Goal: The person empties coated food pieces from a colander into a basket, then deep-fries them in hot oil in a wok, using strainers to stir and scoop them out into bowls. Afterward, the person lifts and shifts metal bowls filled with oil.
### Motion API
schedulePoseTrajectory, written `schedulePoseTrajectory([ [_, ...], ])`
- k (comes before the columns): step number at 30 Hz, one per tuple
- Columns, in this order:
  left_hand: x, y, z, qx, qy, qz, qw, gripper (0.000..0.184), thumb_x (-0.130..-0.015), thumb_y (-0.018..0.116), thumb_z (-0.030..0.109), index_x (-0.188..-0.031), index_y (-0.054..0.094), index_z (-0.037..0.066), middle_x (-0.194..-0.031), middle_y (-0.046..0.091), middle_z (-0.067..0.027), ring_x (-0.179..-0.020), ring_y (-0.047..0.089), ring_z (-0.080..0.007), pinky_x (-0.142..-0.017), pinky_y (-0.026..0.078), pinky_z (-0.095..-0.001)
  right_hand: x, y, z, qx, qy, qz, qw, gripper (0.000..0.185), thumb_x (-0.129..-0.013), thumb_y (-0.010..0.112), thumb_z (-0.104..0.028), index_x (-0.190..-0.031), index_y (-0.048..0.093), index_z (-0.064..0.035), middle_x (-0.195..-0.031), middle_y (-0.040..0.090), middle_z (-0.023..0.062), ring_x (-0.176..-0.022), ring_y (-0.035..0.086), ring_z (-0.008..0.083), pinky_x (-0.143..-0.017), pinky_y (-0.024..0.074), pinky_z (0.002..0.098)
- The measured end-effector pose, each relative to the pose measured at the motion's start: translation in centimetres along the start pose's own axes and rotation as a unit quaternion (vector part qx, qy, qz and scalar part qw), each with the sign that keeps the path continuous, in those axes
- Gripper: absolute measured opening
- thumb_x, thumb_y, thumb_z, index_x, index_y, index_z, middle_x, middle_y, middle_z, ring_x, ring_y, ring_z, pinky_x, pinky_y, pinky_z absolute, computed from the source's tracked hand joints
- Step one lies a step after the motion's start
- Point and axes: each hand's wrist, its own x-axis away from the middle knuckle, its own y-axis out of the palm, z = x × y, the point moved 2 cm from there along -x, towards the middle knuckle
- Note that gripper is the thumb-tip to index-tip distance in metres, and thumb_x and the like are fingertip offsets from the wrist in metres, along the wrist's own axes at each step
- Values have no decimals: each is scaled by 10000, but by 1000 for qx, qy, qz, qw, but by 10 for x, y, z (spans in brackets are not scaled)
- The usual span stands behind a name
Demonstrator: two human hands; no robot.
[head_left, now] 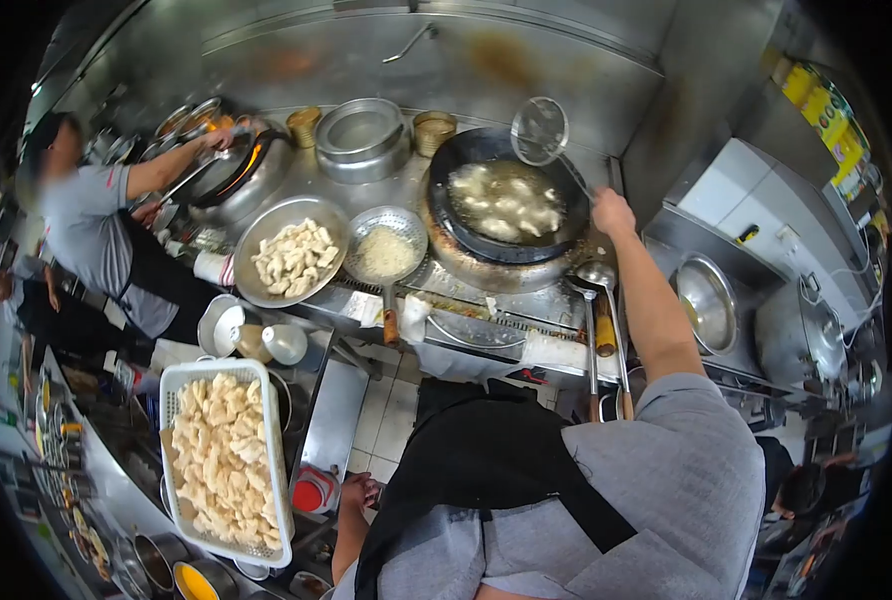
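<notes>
By far right side of wok (469,147), grasping wire skimmer (541,131) in right hand (613,213); in wok's oil (526,188), pale pieces (514,217); well apart from wok, with left hand (362,488) low, cannot tell grip.

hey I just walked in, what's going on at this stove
The person's right hand holds a round metal mesh skimmer at the far edge of a large black wok, where pale pieces sit in yellowish liquid. The left hand hangs low, near a red-topped container. Left of the wok, a round steel bowl holds pale, stick-like pieces; nearer, a white plastic basket is heaped with golden pieces. A co-worker in grey works farther left.
</notes>
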Motion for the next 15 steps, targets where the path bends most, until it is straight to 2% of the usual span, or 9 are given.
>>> schedulePoseTrajectory([
  [4, -10, 8, 28, -48, 17, -14, 999, 332, -854, 411, 38, -1121, 582, 136, -866, 653, -9, -655, 600, -128, -533, 409, -316, 27, -36, 42, 85, 52, -34, 994, 288, -852, 481, -122, -1114, 596, -88, -1062, 635, 214, -1019, 599, 387, -863, 493, 474],
  [6, -26, 12, 35, -50, 23, -29, 998, 347, -849, 403, 28, -1128, 581, 135, -887, 656, -11, -660, 603, -131, -531, 409, -319, 30, -30, 63, 117, 52, -112, 985, 270, -822, 518, -120, -1052, 626, -31, -1080, 631, 228, -1014, 608, 393, -857, 499, 476],
  [7, -31, 15, 39, -21, -5, -28, 999, 362, -845, 392, 17, -1132, 579, 133, -907, 658, -13, -664, 605, -131, -530, 413, -317, 16, 6, 96, 139, 3, -112, 984, 293, -843, 508, -116, -1119, 596, -69, -950, 658, 226, -860, 660, 370, -720, 536, 455],
  [8, -34, 17, 42, 9, -33, -26, 999, 378, -840, 381, 5, -1137, 578, 131, -927, 660, -15, -668, 606, -131, -529, 418, -315, 15, 14, 99, 137, 4, -112, 984, 293, -843, 508, -116, -1119, 596, -69, -950, 658, 226, -860, 660, 370, -720, 536, 455],
  [10, -36, 25, 50, 3, -23, -34, 999, 381, -843, 379, -2, -1139, 579, 130, -937, 663, -19, -675, 612, -130, -514, 423, -313, 21, 31, 98, -63, -21, -207, 976, 243, -871, 528, -137, -1078, 612, -41, -731, 636, 174, -530, 607, 260, -439, 462, 386],
  [11, -36, 28, 54, -2, -13, -42, 999, 384, -846, 376, -8, -1142, 579, 128, -946, 667, -23, -682, 619, -129, -500, 427, -310, 20, 39, 96, -65, -22, -207, 976, 243, -871, 528, -137, -1078, 612, -41, -731, 636, 174, -530, 607, 260, -439, 462, 386],
  [13, -34, 31, 58, -6, -8, -44, 999, 374, -852, 389, -5, -1143, 582, 129, -954, 669, -28, -690, 626, -131, -489, 430, -303, 18, 60, 89, -223, 95, -324, 914, 179, -891, 548, -144, -1001, 626, -26, -574, 523, 82, -376, 415, 138, -322, 282, 306],
  [14, -33, 35, 60, -10, -6, -49, 999, 363, -858, 402, -1, -1143, 586, 130, -962, 671, -33, -698, 634, -132, -479, 433, -296, 15, 70, 82, -224, 92, -323, 915, 179, -891, 548, -144, -1001, 626, -26, -574, 523, 82, -376, 415, 138, -322, 282, 306],
  [15, -29, 38, 61, -21, -14, -40, 999, 345, -865, 428, 11, -1145, 591, 129, -974, 673, -42, -715, 645, -145, -462, 431, -288, 13, 79, 71, -281, 108, -339, 891, 151, -893, 545, -134, -984, 615, -34, -562, 504, 64, -378, 403, 127, -324, 269, 296],
])
